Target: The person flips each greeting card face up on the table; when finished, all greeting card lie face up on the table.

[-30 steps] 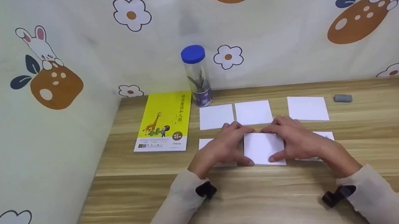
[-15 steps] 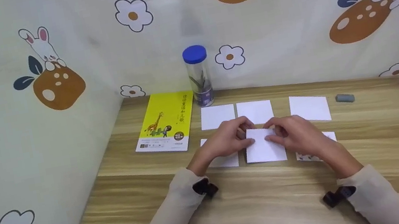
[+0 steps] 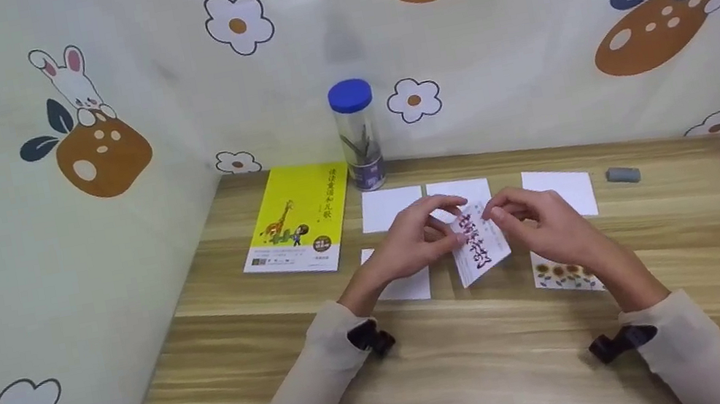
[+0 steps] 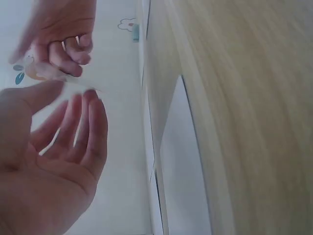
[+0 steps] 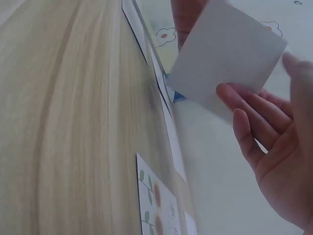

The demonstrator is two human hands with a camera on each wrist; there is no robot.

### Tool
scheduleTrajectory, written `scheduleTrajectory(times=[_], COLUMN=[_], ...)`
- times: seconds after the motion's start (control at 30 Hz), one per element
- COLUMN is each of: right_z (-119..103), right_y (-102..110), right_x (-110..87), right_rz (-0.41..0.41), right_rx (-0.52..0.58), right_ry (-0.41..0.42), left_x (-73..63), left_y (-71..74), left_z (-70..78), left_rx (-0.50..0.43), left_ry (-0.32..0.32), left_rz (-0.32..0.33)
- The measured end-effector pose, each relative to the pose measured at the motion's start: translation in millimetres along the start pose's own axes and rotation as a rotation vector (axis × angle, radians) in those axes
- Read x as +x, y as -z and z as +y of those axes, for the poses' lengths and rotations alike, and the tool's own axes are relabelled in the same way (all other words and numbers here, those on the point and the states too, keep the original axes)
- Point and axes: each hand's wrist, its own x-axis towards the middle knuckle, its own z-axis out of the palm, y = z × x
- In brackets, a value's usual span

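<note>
A small white card (image 3: 481, 251) with a reddish-purple printed picture is held tilted above the table, its printed side showing in the head view. My left hand (image 3: 406, 247) pinches its left edge, thumb in front. At its upper right edge my right hand (image 3: 550, 224) holds it between thumb and fingers. The card's blank back (image 5: 230, 54) faces the right wrist camera, with the right fingers against it. In the left wrist view the card is blurred and nearly edge-on. Below the right hand lies a sunflower card (image 3: 565, 275), partly covered by that hand.
Blank white cards lie in a back row, such as the leftmost card (image 3: 392, 207), and another card (image 3: 408, 286) sits under the left wrist. A yellow book (image 3: 297, 220), a blue-lidded clear jar (image 3: 357, 136) and a grey eraser-like block (image 3: 623, 175) stand farther back on the wooden table (image 3: 479, 373).
The middle card of the front row was lying blank side up under both hands. It has been lifted and turned, and its printed side now shows. The right hand moved slightly up.
</note>
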Motion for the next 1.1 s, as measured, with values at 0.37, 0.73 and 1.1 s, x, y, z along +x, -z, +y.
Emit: scheduleTrajectory(times=[0.37,0.73,1.1], right_z=[3.9,18.4,28.2], right_y=[-1.9,-2.3,-7.4], right_x=[-2.9,-0.1,-0.6], right_rz=[-0.139,-0.173,-0.215], right_rx=[0.104,-0.144,-0.273], right_ry=[0.023,-0.042,-0.042], left_x=[-0.1,-1.9,-4.0], left_y=[-1.2,-3.4,-7.2], left_z=[1.0,-1.3,-6.7], left_rx=[0.111,0.187,0.253], left_ry=[-0.007,0.132,0.212], left_rz=[0.054,-0.004,-0.098])
